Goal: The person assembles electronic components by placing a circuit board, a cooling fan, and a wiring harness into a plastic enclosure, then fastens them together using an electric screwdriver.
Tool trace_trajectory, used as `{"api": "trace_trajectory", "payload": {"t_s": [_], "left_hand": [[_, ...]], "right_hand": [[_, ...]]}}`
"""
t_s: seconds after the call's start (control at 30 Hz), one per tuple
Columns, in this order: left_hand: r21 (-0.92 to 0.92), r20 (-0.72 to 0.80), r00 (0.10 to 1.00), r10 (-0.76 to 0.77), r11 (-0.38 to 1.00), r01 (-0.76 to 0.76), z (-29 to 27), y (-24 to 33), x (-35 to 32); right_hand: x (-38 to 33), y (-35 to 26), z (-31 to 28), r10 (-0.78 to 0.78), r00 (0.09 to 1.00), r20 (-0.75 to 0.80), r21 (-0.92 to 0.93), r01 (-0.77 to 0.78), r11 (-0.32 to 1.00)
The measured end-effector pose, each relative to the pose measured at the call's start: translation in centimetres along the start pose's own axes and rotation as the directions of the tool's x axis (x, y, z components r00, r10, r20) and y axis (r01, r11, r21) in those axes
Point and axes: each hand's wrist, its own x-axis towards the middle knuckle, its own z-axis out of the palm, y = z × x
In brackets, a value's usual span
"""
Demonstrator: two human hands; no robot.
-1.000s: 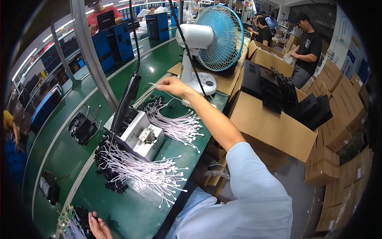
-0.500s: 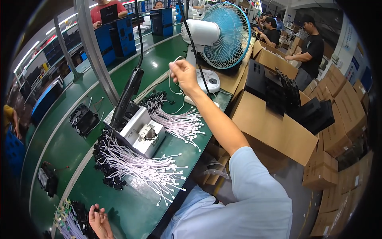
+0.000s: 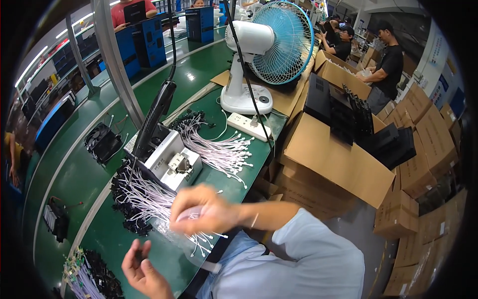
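My right hand (image 3: pixel 204 212), blurred by motion, is curled closed over the near bundle of white cables (image 3: pixel 154 199) with black ends. A pale, smeared loop shows between its fingers and looks like a white cable (image 3: pixel 190 214). Lower left, my left hand (image 3: pixel 144 274) pinches a small black part (image 3: pixel 139 255) between thumb and fingers, above the green bench (image 3: pixel 169 269). Beyond the right hand stands a silver metal box (image 3: pixel 174 162) with a small fixture on its front. A second bundle of white cables (image 3: pixel 219 149) fans out behind it.
A black corded tool (image 3: pixel 155 112) slants down over the box. Farther off are a fan (image 3: pixel 249 40) and a power strip (image 3: pixel 249 125). A cooling fan (image 3: pixel 103 142) and another bundle (image 3: pixel 82 276) lie left. An open carton (image 3: pixel 333 159) stands right; co-workers are beyond.
My right hand has come from beside the fan down toward me, over the near cables. My left hand has shifted right and slightly up. The small black part now shows more clearly.
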Motion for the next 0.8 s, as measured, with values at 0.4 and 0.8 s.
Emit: {"api": "trace_trajectory", "payload": {"t_s": [0.4,0.8], "left_hand": [[-0.067,-0.324,0.809,-0.491,0.865,0.498,-5.2,-0.8,-5.2],[0.178,-0.318,0.912,-0.258,0.929,0.325,-12.8,0.8,-9.9]], "right_hand": [[-1.4,9.7,3.9,0.435,0.899,0.041,0.395,-0.415,0.82],[-0.4,11.9,7.2,0.48,0.812,0.333,-0.468,-0.299,0.831]]}}
